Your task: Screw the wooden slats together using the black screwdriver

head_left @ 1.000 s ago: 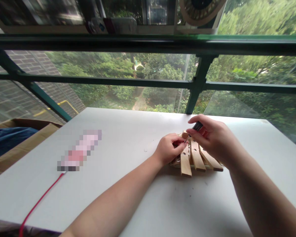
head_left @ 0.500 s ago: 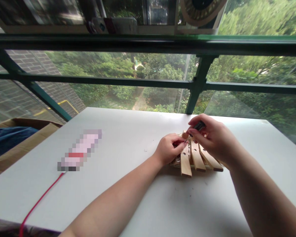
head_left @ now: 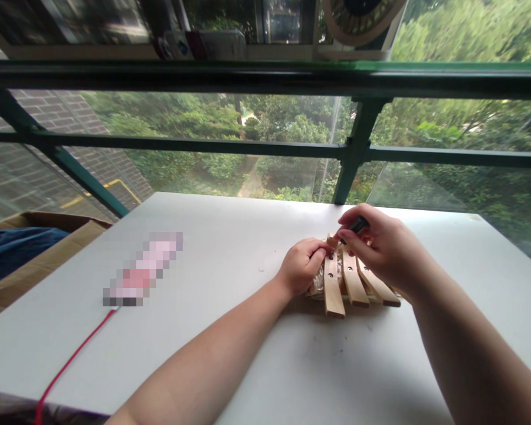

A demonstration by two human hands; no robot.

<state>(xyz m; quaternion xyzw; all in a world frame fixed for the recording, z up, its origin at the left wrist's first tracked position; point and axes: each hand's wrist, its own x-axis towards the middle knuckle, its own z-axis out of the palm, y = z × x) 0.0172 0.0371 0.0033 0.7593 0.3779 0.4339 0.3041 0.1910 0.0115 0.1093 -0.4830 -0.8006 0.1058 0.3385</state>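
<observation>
Several light wooden slats (head_left: 351, 286) with small holes lie fanned out on the white table (head_left: 230, 330), over a clear plastic bag. My left hand (head_left: 301, 268) is closed in a pinch at the upper end of the leftmost slat; what it pinches is too small to make out. My right hand (head_left: 383, 245) hovers just above the slats' far ends, its fingers closed on a small dark tool (head_left: 357, 225) whose tip points down at the slat.
A blurred pink object (head_left: 144, 270) lies on the table's left, with a red cord (head_left: 71, 363) running off the near edge. A cardboard box (head_left: 30, 248) with blue cloth stands left of the table. A green railing (head_left: 265, 147) and glass panels close off the far side.
My left hand has shifted slightly down and left on the leftmost slat. My right hand lifted the dark tool a little and holds it nearly still.
</observation>
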